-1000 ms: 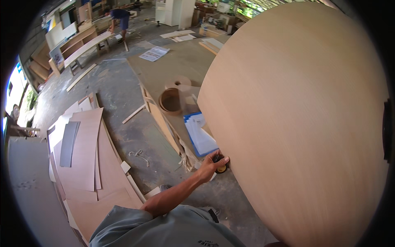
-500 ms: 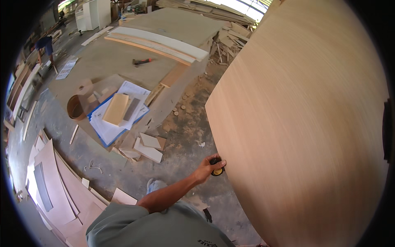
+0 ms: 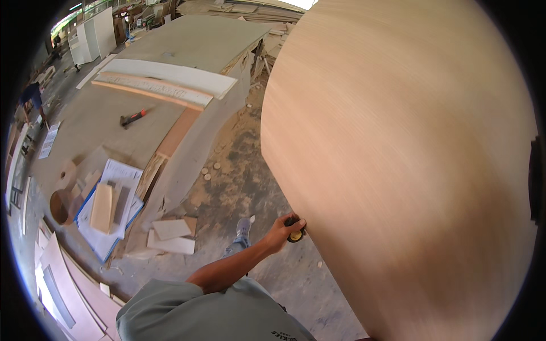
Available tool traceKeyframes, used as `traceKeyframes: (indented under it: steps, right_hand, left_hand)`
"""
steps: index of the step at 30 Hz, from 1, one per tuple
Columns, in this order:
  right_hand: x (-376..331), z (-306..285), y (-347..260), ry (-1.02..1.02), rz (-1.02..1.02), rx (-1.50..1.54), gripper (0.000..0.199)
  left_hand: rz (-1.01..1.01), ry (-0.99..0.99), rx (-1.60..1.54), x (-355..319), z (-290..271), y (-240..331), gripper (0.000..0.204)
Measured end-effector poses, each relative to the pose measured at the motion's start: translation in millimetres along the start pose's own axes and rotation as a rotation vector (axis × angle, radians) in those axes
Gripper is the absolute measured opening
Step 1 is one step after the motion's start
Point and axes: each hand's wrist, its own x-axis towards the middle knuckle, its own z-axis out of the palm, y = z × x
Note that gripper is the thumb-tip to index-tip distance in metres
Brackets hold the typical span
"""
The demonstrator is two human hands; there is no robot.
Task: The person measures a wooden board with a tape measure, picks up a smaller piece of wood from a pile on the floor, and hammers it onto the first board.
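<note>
A small yellow and black tape measure (image 3: 295,235) is sitting in the left hand (image 3: 281,232), fingers curled tight around it, pressing against the left edge of a big plywood sheet (image 3: 409,170). A red-handled hammer (image 3: 133,117) is lying on the far left counter (image 3: 96,122).
</note>
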Motion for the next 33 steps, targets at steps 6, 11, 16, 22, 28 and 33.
traceKeyframes:
  steps: [6, 11, 16, 22, 28, 33]
  right_hand:
    - [29, 64, 115, -0.005, -0.034, -0.040, 0.047]
    - [45, 115, 226, -0.032, 0.000, -0.032, 0.048]
    - [75, 167, 375, -0.214, 0.018, 0.034, 0.050]
    - [83, 309, 578, -0.046, 0.696, 0.410, 0.053]
    - [51, 478, 813, -0.169, 0.717, 0.724, 0.052]
    - [6, 622, 976, -0.210, 0.937, 0.861, 0.055]
  left_hand:
    - [0.098, 0.030, -0.011, 146, -17, 61, 0.022]
    - [0.171, 0.176, 0.054, 249, -38, 135, 0.018]
    - [0.346, 0.395, 0.117, 358, -75, 186, 0.022]
    - [0.594, 0.639, 0.280, 467, -116, 280, 0.038]
    - [0.803, 0.927, 0.380, 555, -143, 381, 0.081]
    - [0.882, 1.103, 0.389, 606, -172, 445, 0.079]
